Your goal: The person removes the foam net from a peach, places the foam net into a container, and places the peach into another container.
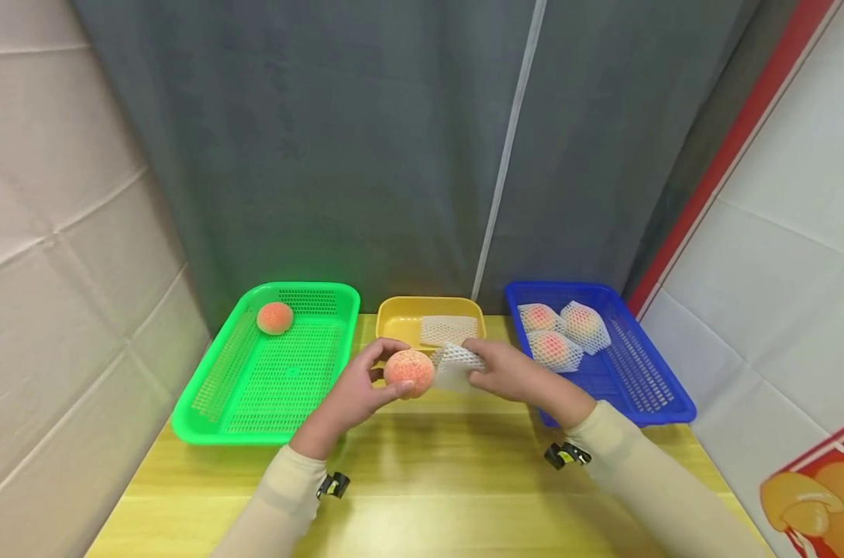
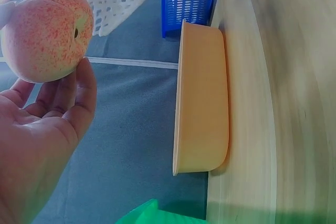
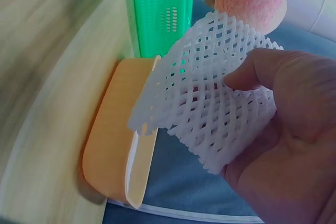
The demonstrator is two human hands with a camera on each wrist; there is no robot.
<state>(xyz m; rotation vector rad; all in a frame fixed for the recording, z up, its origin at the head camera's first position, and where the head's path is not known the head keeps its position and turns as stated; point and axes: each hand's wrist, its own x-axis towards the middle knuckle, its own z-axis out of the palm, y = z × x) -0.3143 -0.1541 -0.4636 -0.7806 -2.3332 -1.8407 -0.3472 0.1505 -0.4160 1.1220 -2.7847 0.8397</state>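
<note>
My left hand (image 1: 357, 389) holds a pink-orange peach (image 1: 409, 373) between thumb and fingers, above the table in front of the yellow tray. In the left wrist view the stem dimple of the peach (image 2: 48, 34) faces the camera side. My right hand (image 1: 511, 372) pinches a white foam fruit net (image 1: 458, 364), thumb on its near face. The right wrist view shows that foam net (image 3: 210, 87) flattened, with its far edge close to the peach (image 3: 251, 1). Whether net and peach touch cannot be told.
A green basket (image 1: 292, 418) at left has one bare peach (image 1: 275, 318). The yellow tray (image 1: 394, 308) at the back middle contains white foam netting (image 1: 449, 331). At right, a blue basket (image 1: 631, 387) has three net-wrapped peaches (image 1: 552, 349). A grey curtain (image 1: 324, 155) hangs behind.
</note>
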